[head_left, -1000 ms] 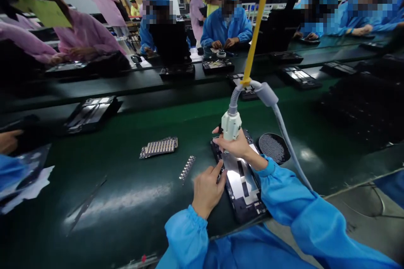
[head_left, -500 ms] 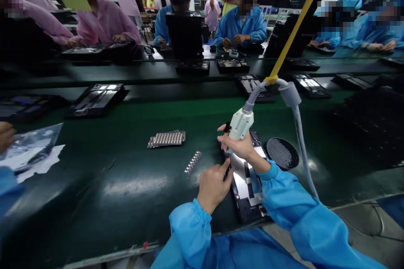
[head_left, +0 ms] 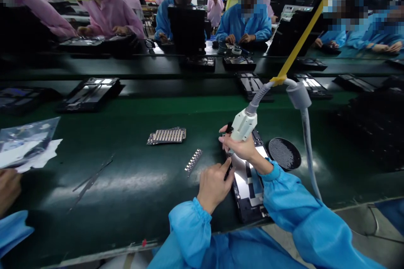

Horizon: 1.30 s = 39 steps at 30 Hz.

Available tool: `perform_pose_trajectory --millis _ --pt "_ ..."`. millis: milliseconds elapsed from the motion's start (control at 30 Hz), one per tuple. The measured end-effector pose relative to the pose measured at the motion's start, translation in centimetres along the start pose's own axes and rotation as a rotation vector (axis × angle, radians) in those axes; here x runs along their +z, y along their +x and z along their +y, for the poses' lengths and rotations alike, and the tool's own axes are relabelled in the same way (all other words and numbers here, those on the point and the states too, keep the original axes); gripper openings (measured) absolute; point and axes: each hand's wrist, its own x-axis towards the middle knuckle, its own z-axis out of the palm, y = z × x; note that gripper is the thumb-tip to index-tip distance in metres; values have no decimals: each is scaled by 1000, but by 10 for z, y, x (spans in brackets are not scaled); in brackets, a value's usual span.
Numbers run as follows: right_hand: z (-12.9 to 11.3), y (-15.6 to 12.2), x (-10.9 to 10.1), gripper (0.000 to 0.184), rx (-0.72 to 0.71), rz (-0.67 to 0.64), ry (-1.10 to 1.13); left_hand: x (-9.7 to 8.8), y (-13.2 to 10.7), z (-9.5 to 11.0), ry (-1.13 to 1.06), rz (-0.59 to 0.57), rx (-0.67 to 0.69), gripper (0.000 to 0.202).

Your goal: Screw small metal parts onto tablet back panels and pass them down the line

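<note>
My right hand point(head_left: 241, 147) is wrapped round a pale electric screwdriver point(head_left: 243, 125), its cable hanging from a yellow strap. The tool's lower end points down at the upper left edge of an opened tablet point(head_left: 244, 206), which lies on the green bench with silver plates and dark strips showing. Beside that edge, my left hand point(head_left: 215, 185) is closed on the tablet's side, index finger close to the screwdriver's lower end. The exact tip is hidden by my fingers. Right of the tablet stands a round black dish point(head_left: 284, 154) filled with small dark pieces, probably screws.
Left of my hands lie a narrow circuit strip point(head_left: 193, 160), a stack of circuit boards point(head_left: 167, 135) and thin dark tweezers point(head_left: 91, 183). A co-worker's hand point(head_left: 9, 189) is near a plastic bag point(head_left: 28, 138) at far left. Dark housings point(head_left: 372, 130) pile up at right.
The view has shifted slightly. At far left the co-worker's hand has come lower, below the plastic bag. The tweezers show more clearly. My hands and the screwdriver have hardly moved on the tablet.
</note>
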Motion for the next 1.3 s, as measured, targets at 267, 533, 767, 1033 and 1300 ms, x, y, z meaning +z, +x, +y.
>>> perform_pose_trajectory --millis 267,533,767,1033,1300 --pt "6 -7 5 19 -29 -48 -49 -1 0 -1 19 22 16 36" --pt "-1 -6 -6 27 -29 17 20 7 -11 5 93 175 101 32" --pt "0 -13 -9 30 -12 -47 21 16 -31 8 47 292 188 28" --pt "-1 -11 -7 30 1 -37 24 15 -29 11 69 279 185 29" --pt "3 -13 -7 30 -11 -51 -2 -19 -15 6 -193 388 121 25"
